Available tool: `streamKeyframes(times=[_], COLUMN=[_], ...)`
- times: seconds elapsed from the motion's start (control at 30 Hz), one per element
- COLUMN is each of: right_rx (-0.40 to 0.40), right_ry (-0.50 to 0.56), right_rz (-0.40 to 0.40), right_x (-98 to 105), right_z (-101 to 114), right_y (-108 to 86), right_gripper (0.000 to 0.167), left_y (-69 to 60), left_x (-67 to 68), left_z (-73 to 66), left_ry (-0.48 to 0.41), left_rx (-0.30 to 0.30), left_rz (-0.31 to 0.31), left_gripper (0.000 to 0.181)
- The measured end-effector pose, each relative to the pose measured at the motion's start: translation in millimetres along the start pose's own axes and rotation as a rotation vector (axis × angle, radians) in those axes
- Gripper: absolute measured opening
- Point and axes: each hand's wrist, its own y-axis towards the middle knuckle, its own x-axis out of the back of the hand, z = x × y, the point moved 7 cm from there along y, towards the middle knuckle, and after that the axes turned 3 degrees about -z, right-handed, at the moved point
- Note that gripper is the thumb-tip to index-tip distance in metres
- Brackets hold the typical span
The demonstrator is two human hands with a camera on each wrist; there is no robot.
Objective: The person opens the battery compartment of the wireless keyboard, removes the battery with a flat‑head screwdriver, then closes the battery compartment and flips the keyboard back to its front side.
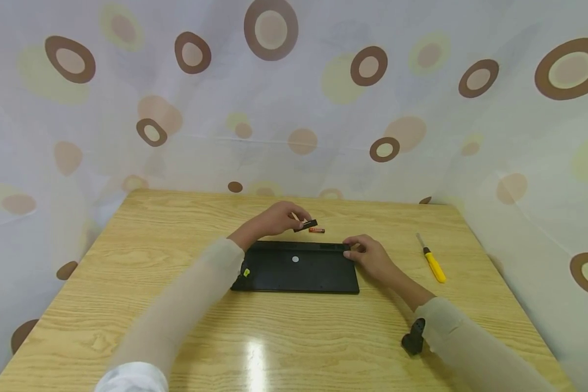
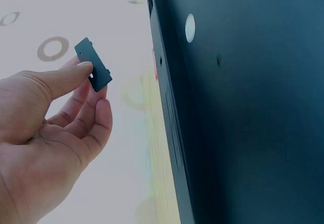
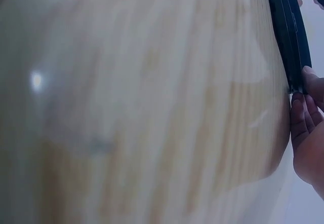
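A black keyboard (image 1: 318,272) lies face down on the table, with a round pale sticker on its underside. My left hand (image 1: 280,219) is raised just beyond its far edge and pinches a small black battery cover (image 2: 95,67) between thumb and fingers. Small tabs show along the cover's edge in the left wrist view. Behind the keyboard, close to the cover, an orange-and-black battery (image 1: 317,230) lies on the wood. My right hand (image 1: 369,258) grips the keyboard's far right corner, thumb on one face and fingers on the other.
To the right lies a screwdriver (image 1: 434,265) with a yellow handle, its shaft pointing away. The wooden table (image 1: 215,337) ends at a patterned curtain (image 1: 274,109) behind and at the sides. A black wrist camera (image 1: 414,338) hangs by the right sleeve.
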Motion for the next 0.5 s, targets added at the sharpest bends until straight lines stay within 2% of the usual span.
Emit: streamKeyframes(times=[0.23,0.37,0.5], right_rx=[-0.009,-0.016,-0.019], right_ry=[0.001,0.009,0.017], right_rz=[-0.009,-0.007,-0.004], right_x=[-0.1,-0.3,0.8], right_z=[-2.2,-1.8,-1.1], right_y=[2.1,2.8,1.9], right_gripper=[0.032,0.032,0.032], left_y=[13.7,21.4,28.2], left_x=[-26.8,-41.8,-53.1], left_z=[-17.1,-19.6,-19.6], left_ry=[0.039,0.083,0.089], left_rx=[-0.064,-0.074,-0.059], left_rz=[0.073,0.112,0.137], left_gripper=[0.027,0.027,0.026])
